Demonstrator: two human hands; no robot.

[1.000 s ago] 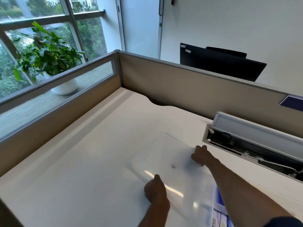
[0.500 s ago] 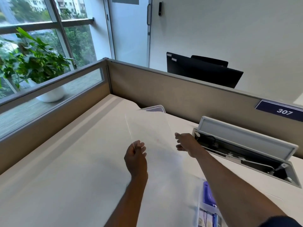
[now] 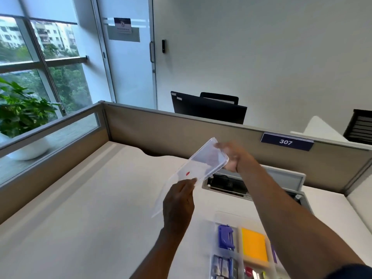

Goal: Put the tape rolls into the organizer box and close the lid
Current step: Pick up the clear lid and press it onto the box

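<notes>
A clear plastic lid (image 3: 198,168) with a small red dot is held tilted in the air above the desk. My left hand (image 3: 179,202) grips its near edge from below. My right hand (image 3: 234,158) holds its far corner. The organizer box (image 3: 227,218) lies open on the desk at the bottom right, partly behind my right forearm. Its compartments show a blue stapler-like item (image 3: 225,236), a yellow pad (image 3: 254,246) and small items. No tape roll is clearly visible.
An open cable tray (image 3: 225,185) is set into the desk behind the lid. A beige partition (image 3: 161,131) with a "307" plate (image 3: 286,141) borders the back, and a glass-topped partition (image 3: 50,135) the left. A potted plant (image 3: 18,115) stands beyond it.
The lid lay flat on the desk a second ago. Both hands have lifted it, tilted it up and carried it rightward. The view has swung up and right, revealing the box.
</notes>
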